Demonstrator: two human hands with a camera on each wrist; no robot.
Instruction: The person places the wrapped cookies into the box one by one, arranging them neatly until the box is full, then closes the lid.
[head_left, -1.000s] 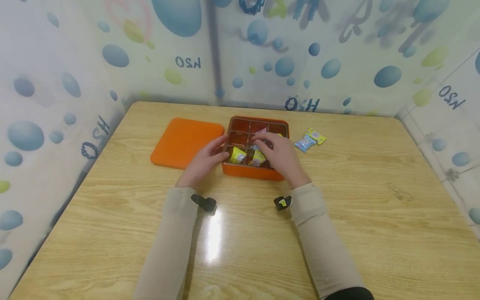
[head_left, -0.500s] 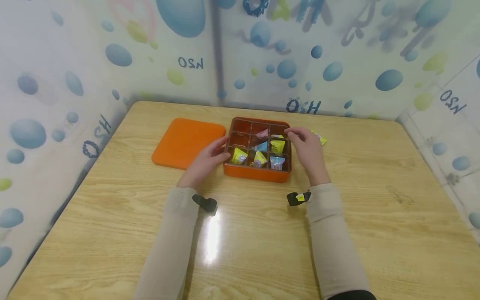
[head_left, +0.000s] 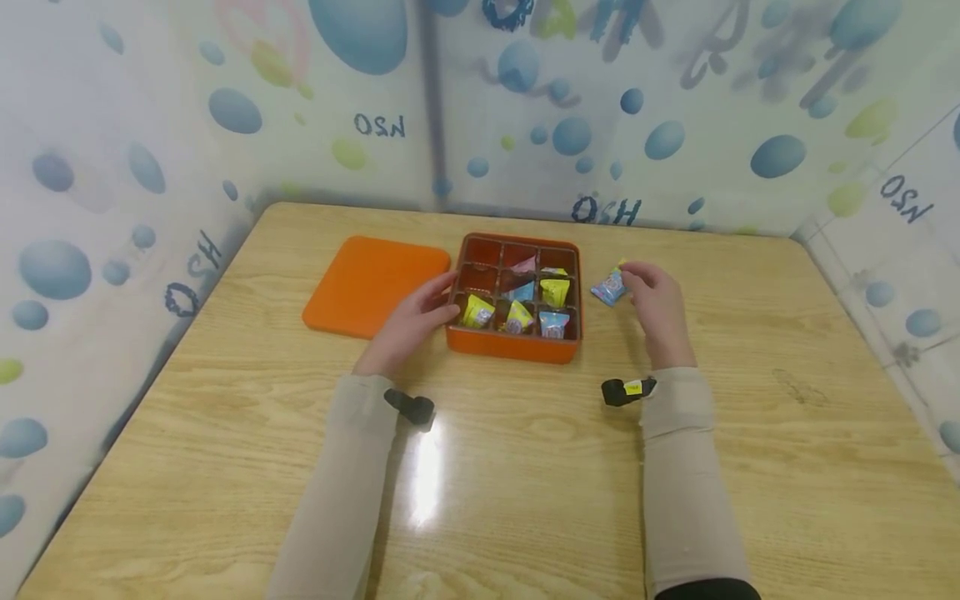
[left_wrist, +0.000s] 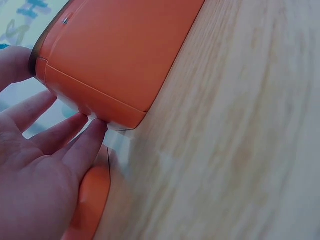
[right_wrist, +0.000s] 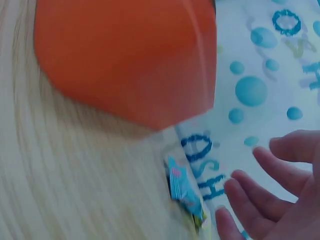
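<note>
An orange box (head_left: 510, 345) with a dark divided insert stands mid-table in the head view. Several wrapped candies lie in its compartments, among them a yellow one (head_left: 478, 312), a blue one (head_left: 554, 325) and a pink one (head_left: 525, 265). My left hand (head_left: 403, 333) rests against the box's left side, fingertips on the wall and thumb near the rim. To the right of the box, my right hand (head_left: 662, 315) reaches over two loose candies with its fingers spread. A blue-wrapped candy (right_wrist: 183, 187) shows beside those fingers; the yellow one (right_wrist: 199, 223) is mostly hidden.
The flat orange lid (head_left: 367, 283) lies on the wooden table (head_left: 480, 467) left of the box, partly under my left hand. A wall (head_left: 480, 108) with blue bubble prints stands right behind the table's far edge.
My right hand has left the box's compartments and moved right to the loose candies, uncovering the candies in the box. The left hand stays at the box.
</note>
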